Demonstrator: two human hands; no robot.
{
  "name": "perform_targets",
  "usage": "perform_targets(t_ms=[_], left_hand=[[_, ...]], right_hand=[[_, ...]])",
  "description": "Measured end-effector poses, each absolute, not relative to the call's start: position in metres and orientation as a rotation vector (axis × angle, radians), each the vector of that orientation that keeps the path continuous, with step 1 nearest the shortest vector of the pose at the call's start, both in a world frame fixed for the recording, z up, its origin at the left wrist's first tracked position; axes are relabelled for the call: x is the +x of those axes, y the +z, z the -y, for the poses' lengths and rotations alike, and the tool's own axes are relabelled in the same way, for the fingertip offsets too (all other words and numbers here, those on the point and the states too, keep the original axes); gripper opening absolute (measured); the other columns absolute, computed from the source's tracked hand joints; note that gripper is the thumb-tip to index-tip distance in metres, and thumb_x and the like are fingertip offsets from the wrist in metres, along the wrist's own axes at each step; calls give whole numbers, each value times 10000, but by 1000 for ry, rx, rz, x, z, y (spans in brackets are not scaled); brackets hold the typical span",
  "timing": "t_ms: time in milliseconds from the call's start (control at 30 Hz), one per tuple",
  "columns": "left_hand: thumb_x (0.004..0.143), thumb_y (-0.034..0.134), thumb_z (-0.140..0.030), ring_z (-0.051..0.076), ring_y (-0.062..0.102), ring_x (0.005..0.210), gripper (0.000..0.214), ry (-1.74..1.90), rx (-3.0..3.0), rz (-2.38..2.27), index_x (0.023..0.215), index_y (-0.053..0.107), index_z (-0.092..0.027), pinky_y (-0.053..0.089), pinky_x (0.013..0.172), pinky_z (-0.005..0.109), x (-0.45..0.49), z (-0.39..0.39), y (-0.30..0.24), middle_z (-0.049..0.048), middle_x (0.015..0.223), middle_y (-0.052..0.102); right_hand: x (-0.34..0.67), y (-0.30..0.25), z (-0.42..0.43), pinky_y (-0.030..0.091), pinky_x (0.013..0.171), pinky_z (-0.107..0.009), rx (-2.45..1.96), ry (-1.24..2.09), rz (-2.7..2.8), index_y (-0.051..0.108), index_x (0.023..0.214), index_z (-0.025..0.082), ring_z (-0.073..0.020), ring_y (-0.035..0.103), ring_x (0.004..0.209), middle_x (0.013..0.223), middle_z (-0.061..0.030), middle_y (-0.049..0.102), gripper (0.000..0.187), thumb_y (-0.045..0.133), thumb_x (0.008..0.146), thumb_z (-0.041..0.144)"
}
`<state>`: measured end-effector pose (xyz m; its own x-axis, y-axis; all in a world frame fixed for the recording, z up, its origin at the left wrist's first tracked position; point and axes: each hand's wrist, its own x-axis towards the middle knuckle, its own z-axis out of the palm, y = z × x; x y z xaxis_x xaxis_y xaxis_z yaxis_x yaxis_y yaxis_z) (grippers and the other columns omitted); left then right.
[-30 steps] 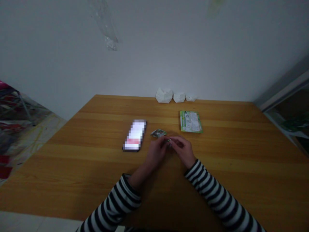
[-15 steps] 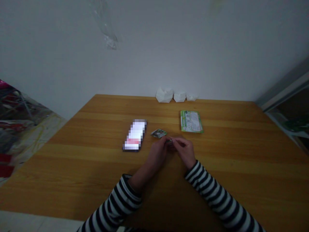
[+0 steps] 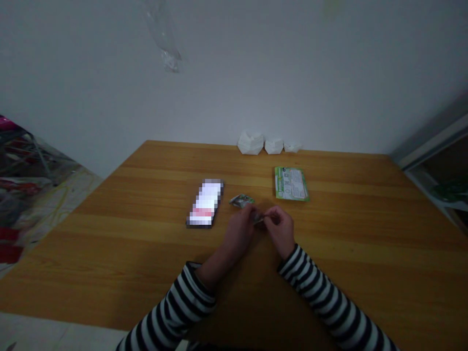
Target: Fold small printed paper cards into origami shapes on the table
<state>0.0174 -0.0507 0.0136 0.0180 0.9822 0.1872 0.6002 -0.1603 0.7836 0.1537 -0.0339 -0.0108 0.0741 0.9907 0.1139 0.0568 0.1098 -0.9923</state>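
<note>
Close together over the middle of the wooden table (image 3: 153,195), my left hand (image 3: 239,229) and my right hand (image 3: 281,228) are both closed in a pinch. Between their fingertips is a small, thin greyish piece (image 3: 258,218), mostly covered by the fingers and too small to name. Just beyond my left hand lies a small crumpled green-and-silver packet (image 3: 241,200), its near part hidden by the fingers. Farther back on the right, a flat green-and-white printed packet (image 3: 291,184) lies on the table.
Left of my hands lies a phone (image 3: 205,204) with its screen lit and blurred. Several folded white paper pieces (image 3: 250,144) stand along the wall at the table's back edge. Clear plastic (image 3: 170,58) hangs on the wall. A shelf (image 3: 449,195) borders the right side.
My right fingertips have drawn slightly away from my left, and more of the small piece between them shows. The view has shifted slightly; the packets and phone lie as before.
</note>
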Motion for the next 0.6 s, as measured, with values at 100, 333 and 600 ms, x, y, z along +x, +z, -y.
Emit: perform_targets(t_ms=[100,333,600], left_hand=[[930,521,-180,209,701,824,115,1212,1612,-1586,876,620,-197,484,732,297,16,47,15,79,914,759],[878,634,-380,219,721,786,218,1494,946,-1217,828,616,-169,558,774,356,13,39,12,92,841,759],[851,683,-444,219,732,796,287,1547,885,-1134,849,623,-163,566,814,369,20,43,13,82,828,756]], right_hand=[[157,-10,34,503,638,-269,-1161,1015,1329,644,721,203,-165,612,670,701,-5,654,86,559,729,186],[159,8,42,495,578,-244,-1071,1040,1641,575,789,212,-151,609,642,724,0,634,176,667,838,353],[151,2,45,567,778,-351,-1015,710,1750,702,928,231,-217,713,838,938,-59,758,92,696,855,287]])
